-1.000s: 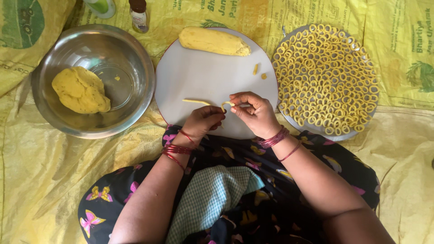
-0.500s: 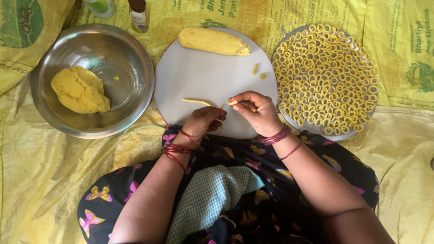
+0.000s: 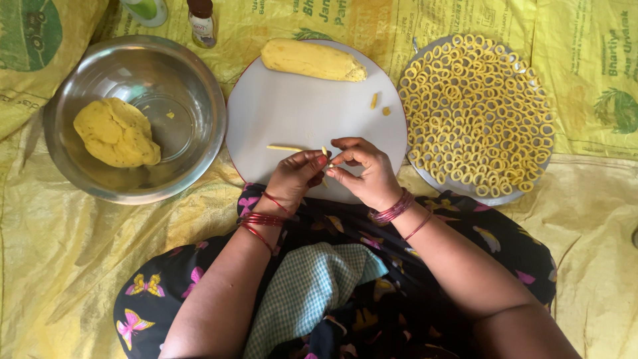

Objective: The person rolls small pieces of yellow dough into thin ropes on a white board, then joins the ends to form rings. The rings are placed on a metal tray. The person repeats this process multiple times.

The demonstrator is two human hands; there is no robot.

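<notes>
- Two hands meet over the near edge of the round white board (image 3: 299, 119), and pinched between their fingertips is a short, thin strip of yellow dough (image 3: 325, 154), standing roughly upright with its top end poking out above the fingers.
- Left hand (image 3: 297, 174) is curled, thumb and forefinger closed on the strip from the left; right hand (image 3: 362, 169) is curled the same way, its fingertips pressing in from the right. Both touch the strip, so neither hand is nearer; it sits dead between them.
- Just beyond the left hand's knuckles, a second thin dough strip (image 3: 284, 147) lies flat on the board, its long axis running left to right, apart from the fingers; the left hand is the closer of the two to it.
- Farther out from the right hand, two small dough bits (image 3: 379, 105) lie on the board, and past them, at the far rim, a thick dough log (image 3: 312, 60) lies crosswise.
- To the right of the right hand, touching the board's edge, a round tray (image 3: 425, 179) is packed with small dough rings (image 3: 475, 110).
- Well to the left of the left hand, a steel bowl (image 3: 193, 86) holds a lump of yellow dough (image 3: 117, 133).
- Beyond the bowl, at the far edge, stand a small brown-capped bottle (image 3: 201, 21) and part of a green container (image 3: 147, 9).
- Everything rests on yellow printed sheeting (image 3: 60, 252).
</notes>
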